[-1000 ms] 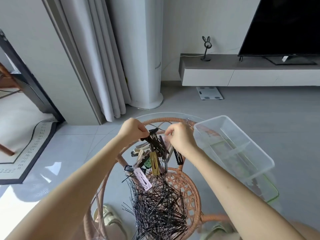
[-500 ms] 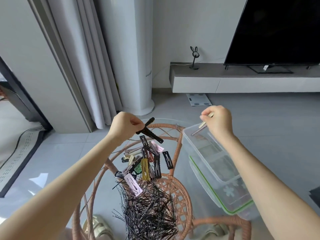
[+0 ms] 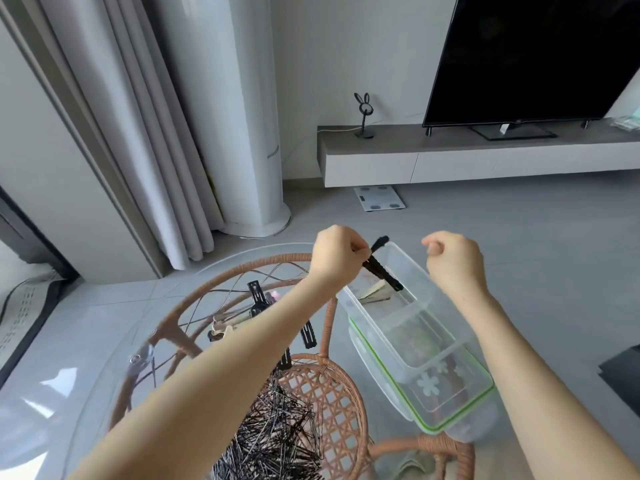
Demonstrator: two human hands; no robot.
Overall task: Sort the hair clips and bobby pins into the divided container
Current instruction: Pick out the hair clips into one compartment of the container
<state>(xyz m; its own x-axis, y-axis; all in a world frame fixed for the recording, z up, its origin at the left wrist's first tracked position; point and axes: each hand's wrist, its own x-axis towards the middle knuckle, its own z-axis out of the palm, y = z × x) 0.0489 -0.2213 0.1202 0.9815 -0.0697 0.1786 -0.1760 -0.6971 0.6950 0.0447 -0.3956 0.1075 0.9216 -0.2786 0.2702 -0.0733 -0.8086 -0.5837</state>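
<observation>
Sorting barely begun: one clip is over the box and most are on the table.

Nearest, the pins (image 3: 277,434) lie in one unsorted heap on the glass table (image 3: 86,341). Beyond them several clips (image 3: 258,296) lie loose, partly hidden by the forearm. The container (image 3: 429,386) seems bare in its near compartments, though clear walls make that hard to judge. Its far one holds a couple of beige clips (image 3: 375,292). Over that far end the left hand (image 3: 337,261) pinches a black clip (image 3: 382,268) between thumb and fingers. The right hand (image 3: 453,261) is curled, with nothing seen in it.
</observation>
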